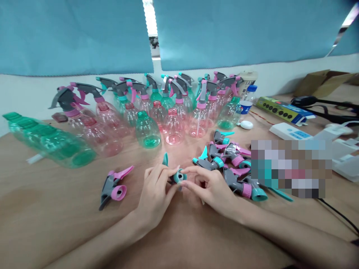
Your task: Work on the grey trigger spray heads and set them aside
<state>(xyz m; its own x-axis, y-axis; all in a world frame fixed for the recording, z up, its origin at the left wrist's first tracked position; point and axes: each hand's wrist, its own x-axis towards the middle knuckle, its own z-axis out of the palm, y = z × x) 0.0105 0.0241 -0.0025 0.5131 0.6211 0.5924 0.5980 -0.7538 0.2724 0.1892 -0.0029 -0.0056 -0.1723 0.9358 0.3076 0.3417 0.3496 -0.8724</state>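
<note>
My left hand (153, 188) is closed around a grey trigger spray head (180, 176) with a teal collar. The collar's opening faces me, and a teal trigger sticks up behind my fingers. The thumb and index finger of my right hand (217, 190) pinch the collar from the other side. Left of my hands, a spray head with a pink collar (119, 192) lies on the table. By my right hand is a pile of loose pink and teal spray heads (233, 154). An uncapped green bottle (148, 130) and an uncapped pink bottle (174, 129) stand beyond my hands.
Several bottles with spray heads fitted (144, 95) crowd the back by the wall. Green bottles (50, 138) stand at the far left. On the right are a yellow-blue box (283, 109), a white power strip (290, 131), a cardboard box (319, 83) and a blurred-out patch.
</note>
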